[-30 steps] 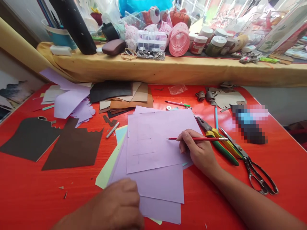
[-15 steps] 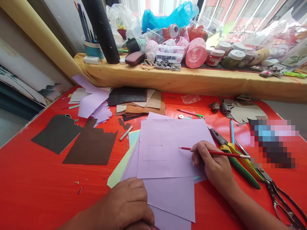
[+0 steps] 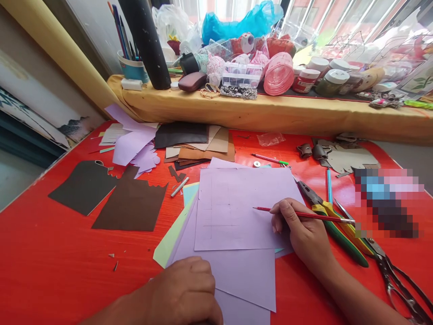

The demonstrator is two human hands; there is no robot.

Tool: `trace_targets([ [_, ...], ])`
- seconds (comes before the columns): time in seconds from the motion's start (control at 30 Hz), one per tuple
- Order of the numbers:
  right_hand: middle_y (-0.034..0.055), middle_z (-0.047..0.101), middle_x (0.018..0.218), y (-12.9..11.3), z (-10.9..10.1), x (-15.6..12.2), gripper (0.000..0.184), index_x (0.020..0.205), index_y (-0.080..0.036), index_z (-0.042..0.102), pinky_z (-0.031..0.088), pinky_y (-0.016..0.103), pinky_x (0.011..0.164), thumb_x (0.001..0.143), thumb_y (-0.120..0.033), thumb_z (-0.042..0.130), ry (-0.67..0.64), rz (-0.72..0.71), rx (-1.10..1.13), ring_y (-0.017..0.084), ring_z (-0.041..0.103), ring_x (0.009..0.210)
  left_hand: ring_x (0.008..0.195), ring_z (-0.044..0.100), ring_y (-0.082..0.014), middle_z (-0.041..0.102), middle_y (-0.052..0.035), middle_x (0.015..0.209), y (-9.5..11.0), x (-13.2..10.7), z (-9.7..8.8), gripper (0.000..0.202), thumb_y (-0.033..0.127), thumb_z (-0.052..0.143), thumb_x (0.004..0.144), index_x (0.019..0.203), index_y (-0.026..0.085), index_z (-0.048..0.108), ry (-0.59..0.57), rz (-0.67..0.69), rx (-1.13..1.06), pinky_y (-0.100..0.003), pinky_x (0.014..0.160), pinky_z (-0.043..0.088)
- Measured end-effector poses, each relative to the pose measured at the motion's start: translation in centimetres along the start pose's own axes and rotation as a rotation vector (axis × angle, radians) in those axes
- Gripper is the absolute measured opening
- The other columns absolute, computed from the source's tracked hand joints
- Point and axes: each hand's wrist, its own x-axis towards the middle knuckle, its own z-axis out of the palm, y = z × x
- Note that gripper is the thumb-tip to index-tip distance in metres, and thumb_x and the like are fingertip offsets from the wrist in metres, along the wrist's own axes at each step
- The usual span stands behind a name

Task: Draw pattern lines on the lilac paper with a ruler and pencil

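While the top sheet (image 3: 233,192) lies centrally over other papers (image 3: 248,271), it could slip under the pencil (image 3: 311,215), since the left hand (image 3: 189,289) curls over the near papers instead of pinning it; whether that hand grips anything, I cannot tell. The right hand (image 3: 301,228) pinches the pencil. Pliers (image 3: 338,237) and scissors (image 3: 375,248) lie right on the red table (image 3: 67,266); a cluttered ledge (image 3: 203,110) and window (image 3: 313,20) stand far.

Left hand (image 3: 189,289) cropped below — grip hidden, scissors (image 3: 382,261) cut off, pixelated object (image 3: 389,203) unreadable
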Motion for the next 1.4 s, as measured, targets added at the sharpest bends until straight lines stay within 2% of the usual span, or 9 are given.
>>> trace_targets([
  [0.1,0.0007,0.061,0.058,-0.1,0.0,0.0,0.052,0.082,-0.023,0.075,0.047,0.03,0.055,0.107,-0.067,0.063,0.002,-0.003,-0.007,0.018,0.059,0.055,0.081,0.061,-0.0184,0.065,-0.0007,0.084,-0.6,0.1,-0.3,0.011,0.018,0.057,0.112,0.106,0.025,0.061,0.116,0.017,0.031,-0.03,0.076,0.051],
  [0.27,0.0,0.061,0.057,-0.2,-0.1,-0.1,0.051,0.083,-0.023,0.075,0.047,0.03,0.055,0.107,-0.066,0.064,0.001,0.005,0.014,0.017,0.059,0.055,0.079,0.055,-0.0188,0.063,-0.0012,0.084,-2.1,-0.3,0.3,0.014,0.01,0.053,0.109,0.108,0.023,0.06,0.254,0.007,0.142,-0.031,0.072,0.045],
  [0.37,-0.0002,0.061,0.057,-0.1,-0.1,-0.1,0.051,0.083,-0.023,0.075,0.046,0.029,0.055,0.107,-0.067,0.064,-0.002,0.01,0.022,0.017,0.059,0.055,0.089,0.059,-0.0202,0.067,-0.0029,0.092,-2.6,-0.6,0.7,0.018,0.007,0.05,0.109,0.109,0.024,0.058,0.307,-0.052,0.128,-0.032,0.082,0.048],
  [0.43,-0.0002,0.061,0.057,0.0,-0.1,-0.1,0.052,0.084,-0.023,0.075,0.046,0.03,0.055,0.107,-0.067,0.064,-0.004,0.01,0.018,0.017,0.06,0.055,0.106,0.062,-0.0219,0.073,-0.0052,0.108,-2.9,-0.8,0.9,0.02,0.007,0.048,0.109,0.109,0.024,0.057,0.336,-0.077,0.167,-0.034,0.095,0.05],
  [0.53,-0.0002,0.062,0.057,0.1,-0.2,-0.1,0.052,0.084,-0.022,0.075,0.045,0.03,0.055,0.107,-0.068,0.063,-0.001,0.006,-0.003,0.017,0.06,0.055,0.129,0.058,-0.0245,0.074,-0.0063,0.131,-3.4,-1.0,1.2,0.019,0.008,0.049,0.109,0.11,0.025,0.058,0.339,-0.108,0.259,-0.038,0.11,0.047],
  [0.67,-0.0002,0.062,0.058,0.2,-0.2,0.0,0.055,0.084,-0.022,0.075,0.044,0.031,0.055,0.107,-0.07,0.062,-0.004,-0.002,-0.024,0.018,0.06,0.055,0.136,0.054,-0.0257,0.073,-0.0056,0.144,-4.0,-1.1,1.7,0.017,0.011,0.05,0.109,0.11,0.026,0.059,0.318,-0.151,0.314,-0.04,0.113,0.049],
  [0.87,-0.0002,0.062,0.058,0.0,-0.2,0.0,0.055,0.083,-0.022,0.075,0.045,0.032,0.057,0.107,-0.071,0.061,-0.006,-0.006,-0.05,0.018,0.058,0.056,0.139,0.054,-0.0269,0.074,-0.0054,0.145,-4.6,-1.0,2.0,0.015,0.014,0.05,0.109,0.108,0.026,0.058,0.291,-0.187,0.317,-0.043,0.111,0.052],
  [1.17,0.0003,0.063,0.058,-0.1,-0.2,0.0,0.056,0.082,-0.023,0.075,0.047,0.032,0.058,0.107,-0.072,0.061,-0.013,0.001,-0.061,0.019,0.059,0.057,0.143,0.049,-0.0277,0.068,-0.0046,0.154,-5.4,-0.8,1.9,0.012,0.018,0.049,0.112,0.111,0.027,0.056,0.267,-0.221,0.282,-0.047,0.114,0.049],
  [1.4,0.0006,0.063,0.058,-0.2,-0.1,0.0,0.056,0.082,-0.023,0.074,0.046,0.032,0.058,0.107,-0.071,0.06,-0.012,0.01,-0.057,0.019,0.06,0.058,0.146,0.047,-0.0271,0.067,-0.0037,0.156,-5.4,-0.2,1.7,0.013,0.02,0.048,0.113,0.108,0.028,0.056,0.332,-0.264,0.265,-0.046,0.112,0.051],
])
